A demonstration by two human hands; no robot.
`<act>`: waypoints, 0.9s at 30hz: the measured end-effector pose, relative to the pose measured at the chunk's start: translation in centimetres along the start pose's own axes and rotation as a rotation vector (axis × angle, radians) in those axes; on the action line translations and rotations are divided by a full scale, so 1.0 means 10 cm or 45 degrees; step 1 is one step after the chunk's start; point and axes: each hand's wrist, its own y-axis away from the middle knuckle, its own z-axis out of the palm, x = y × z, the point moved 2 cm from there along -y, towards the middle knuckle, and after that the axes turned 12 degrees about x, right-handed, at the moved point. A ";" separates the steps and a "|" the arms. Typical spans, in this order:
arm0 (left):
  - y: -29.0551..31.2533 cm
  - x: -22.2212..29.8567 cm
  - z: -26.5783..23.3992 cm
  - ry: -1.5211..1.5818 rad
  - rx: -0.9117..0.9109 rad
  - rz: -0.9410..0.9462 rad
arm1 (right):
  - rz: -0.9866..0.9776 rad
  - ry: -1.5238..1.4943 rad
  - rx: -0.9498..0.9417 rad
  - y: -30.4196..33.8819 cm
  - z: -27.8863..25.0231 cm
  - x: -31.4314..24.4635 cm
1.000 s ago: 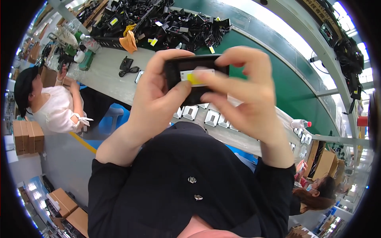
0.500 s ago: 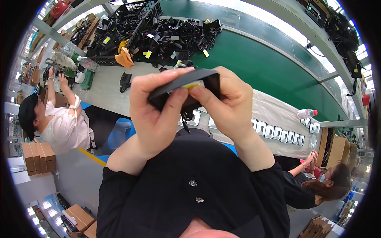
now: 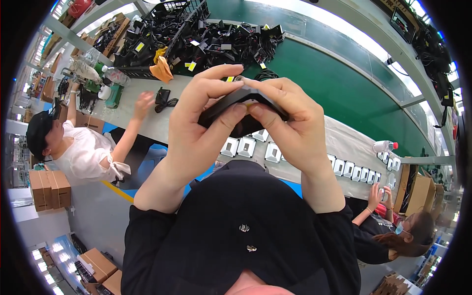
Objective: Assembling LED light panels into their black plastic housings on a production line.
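Note:
A black, flat rectangular device [image 3: 244,93] is held up in front of my chest, tilted, with a bit of yellow on its inner face. My left hand [image 3: 196,115] grips its left side, thumb pressed on the inner face and fingers along the outer edge. On the other side my right hand [image 3: 296,115] grips it the same way, with the two thumbs nearly touching. My fingers and thumbs hide much of the device. Just beyond my hands lies a coiled black cable [image 3: 266,74]. Below them on the table stand white square lamp-like units [image 3: 246,146] with dark centres.
Black cabled devices [image 3: 231,44] are heaped at the back beside a black crate [image 3: 189,24]. A small black box with cable [image 3: 162,97] lies left. More square units [image 3: 348,169] line the right, near a bottle [image 3: 385,146]. Co-workers sit on both sides; the left one's hand [image 3: 143,104] reaches over the table.
The device has tilted, so its inner face shows less, and my hands have moved slightly right in the picture. The left co-worker's hand has swung out over the table toward the small black box.

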 end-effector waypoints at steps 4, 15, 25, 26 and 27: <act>0.00 0.02 0.02 0.058 -0.009 0.147 | 0.250 -0.403 0.202 0.05 0.11 0.02; 0.10 -0.14 0.21 0.359 0.254 0.189 | 0.036 -0.212 0.344 0.04 0.10 0.01; 0.16 -0.27 0.29 0.412 0.337 0.094 | 0.290 -0.347 0.461 0.10 0.26 0.11; 0.18 -0.23 0.30 0.398 0.294 0.108 | 0.289 -0.348 0.460 0.11 0.28 0.07; 0.19 -0.23 0.27 0.397 0.294 0.110 | 0.388 -0.493 0.431 0.11 0.30 0.03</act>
